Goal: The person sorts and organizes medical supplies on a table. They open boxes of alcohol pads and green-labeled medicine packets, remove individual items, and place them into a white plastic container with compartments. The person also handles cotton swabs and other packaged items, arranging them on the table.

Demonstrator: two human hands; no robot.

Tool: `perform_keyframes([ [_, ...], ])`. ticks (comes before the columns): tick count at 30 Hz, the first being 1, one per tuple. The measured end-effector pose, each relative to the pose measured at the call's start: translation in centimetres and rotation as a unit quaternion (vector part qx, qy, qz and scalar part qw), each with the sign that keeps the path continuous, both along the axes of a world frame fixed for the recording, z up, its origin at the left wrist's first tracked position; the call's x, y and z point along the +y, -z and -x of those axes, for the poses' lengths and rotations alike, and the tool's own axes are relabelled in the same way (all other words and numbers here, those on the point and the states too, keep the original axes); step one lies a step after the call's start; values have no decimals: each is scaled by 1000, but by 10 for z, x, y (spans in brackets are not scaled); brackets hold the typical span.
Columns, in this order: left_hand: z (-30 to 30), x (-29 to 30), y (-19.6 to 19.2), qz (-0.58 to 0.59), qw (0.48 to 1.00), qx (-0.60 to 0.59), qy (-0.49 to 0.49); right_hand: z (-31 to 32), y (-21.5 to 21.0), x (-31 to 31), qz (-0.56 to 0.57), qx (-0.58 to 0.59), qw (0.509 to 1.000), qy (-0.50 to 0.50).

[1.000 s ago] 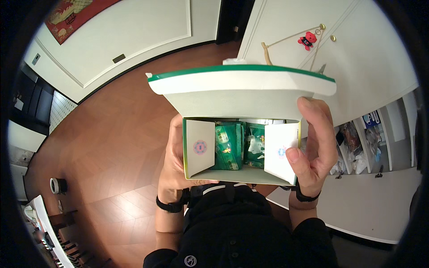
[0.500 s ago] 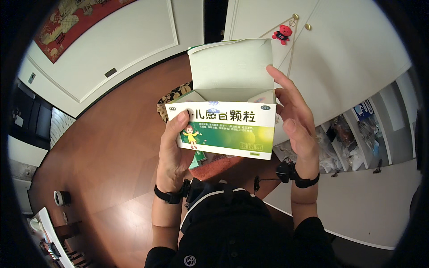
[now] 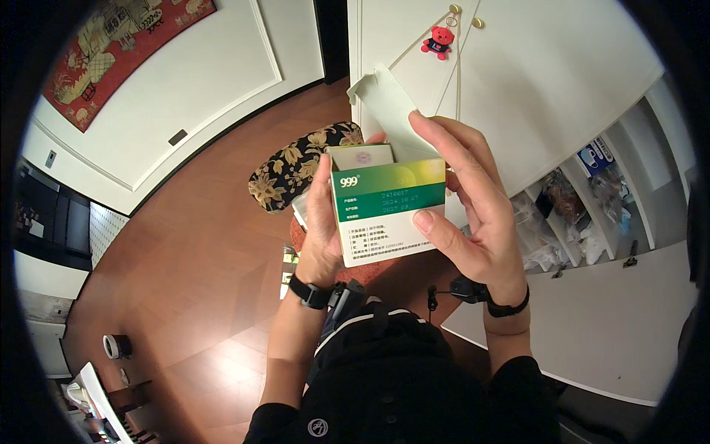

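Between my hands is a green and white cardboard medicine box (image 3: 390, 229), held up in front of me with one narrow printed end facing me. Its pale lid flap (image 3: 396, 103) stands raised at the top. My left hand (image 3: 319, 240) grips the left side of the box, its thumb along the edge and most fingers hidden behind. On the right, my right hand (image 3: 484, 214) holds the box too, thumb pressed on the narrow end and index finger reaching up to the lid flap. How much lies inside cannot be seen.
Beyond the box lies a black cushion-like thing with gold flowers (image 3: 296, 169), close to a reddish surface (image 3: 362, 275). A red toy bear (image 3: 438, 44) hangs from a knob on the white cabinet (image 3: 532, 89). Open compartments (image 3: 584, 214) at right hold plastic-bagged items.
The box has turned from its broad front to a narrow end. My right thumb now presses on it; before, the right hand was beside the box with a finger at the lid.
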State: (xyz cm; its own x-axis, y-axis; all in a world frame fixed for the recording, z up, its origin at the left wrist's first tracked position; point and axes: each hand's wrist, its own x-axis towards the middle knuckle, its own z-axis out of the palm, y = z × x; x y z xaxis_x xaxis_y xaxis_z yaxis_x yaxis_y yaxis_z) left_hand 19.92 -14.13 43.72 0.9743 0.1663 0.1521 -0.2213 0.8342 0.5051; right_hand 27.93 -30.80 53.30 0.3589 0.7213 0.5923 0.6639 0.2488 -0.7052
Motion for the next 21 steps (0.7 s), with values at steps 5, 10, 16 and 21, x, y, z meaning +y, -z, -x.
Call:
perform_keyframes([
  [5, -9, -15, -2, 261, 934, -158, 188, 4, -2, -7, 1, -10, 1000, 6],
  [10, -7, -18, 0, 298, 922, -144, 200, 6, -2, -8, 3, -47, 999, 7],
  [16, 3, -17, 2, 303, 925, -119, 197, 13, -3, -6, 21, -25, 999, 4],
  [21, 10, -17, -1, 289, 933, -122, 178, 14, -5, -5, 33, -22, 999, -23],
])
